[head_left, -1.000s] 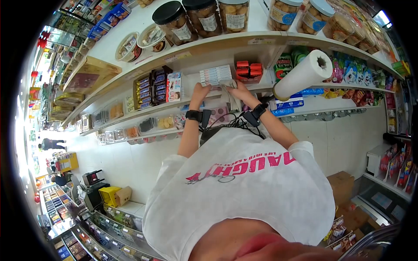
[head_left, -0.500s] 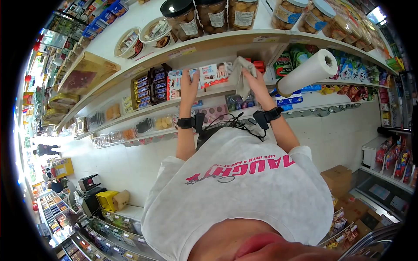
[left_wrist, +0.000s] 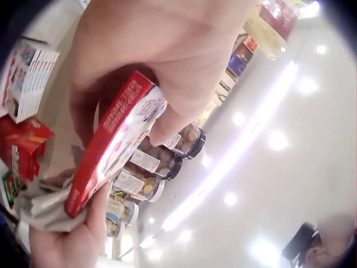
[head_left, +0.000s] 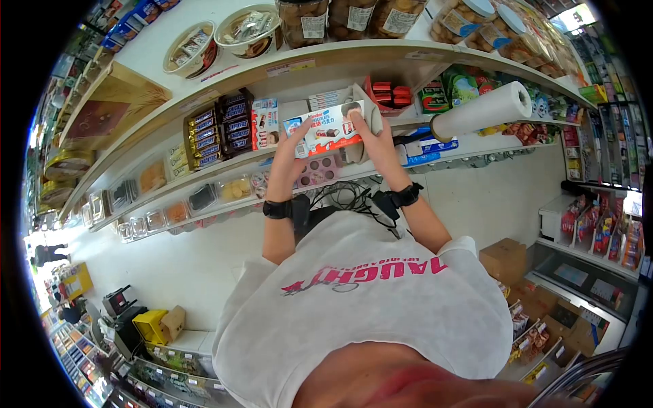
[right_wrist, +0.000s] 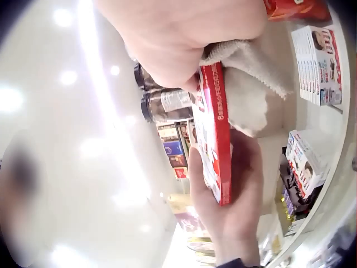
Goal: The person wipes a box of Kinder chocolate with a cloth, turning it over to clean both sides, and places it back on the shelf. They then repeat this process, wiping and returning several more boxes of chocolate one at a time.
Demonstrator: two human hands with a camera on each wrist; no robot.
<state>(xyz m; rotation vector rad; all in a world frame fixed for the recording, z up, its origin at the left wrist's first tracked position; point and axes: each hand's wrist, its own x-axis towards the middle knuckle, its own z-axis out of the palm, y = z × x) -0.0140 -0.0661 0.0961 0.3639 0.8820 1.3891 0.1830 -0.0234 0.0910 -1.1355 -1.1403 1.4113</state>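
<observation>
A flat white-and-red Kinder chocolate box (head_left: 333, 132) is held up in front of the shelf, its printed face towards the head camera. My left hand (head_left: 288, 154) grips its left end, thumb on the front and fingers behind. At the other end my right hand (head_left: 379, 148) pinches the box, thumb on its front. A grey cloth (head_left: 356, 154) is bunched in the right hand, behind the box. In the right wrist view the cloth (right_wrist: 245, 61) hangs from under the palm next to the box's red edge (right_wrist: 221, 134).
Behind the hands, the shelf holds a stack of white boxes (head_left: 326, 100), Snickers cartons (head_left: 236, 122) and a red carton (head_left: 389, 95). A white plastic roll (head_left: 483, 112) juts out at the right. Jars (head_left: 350, 17) and tubs (head_left: 190, 49) stand on the shelf above.
Both hands were at the stack on the shelf, then rose apart with a box at the left hand. Now the box is nearer the body, and the right hand with the cloth has come onto its right end.
</observation>
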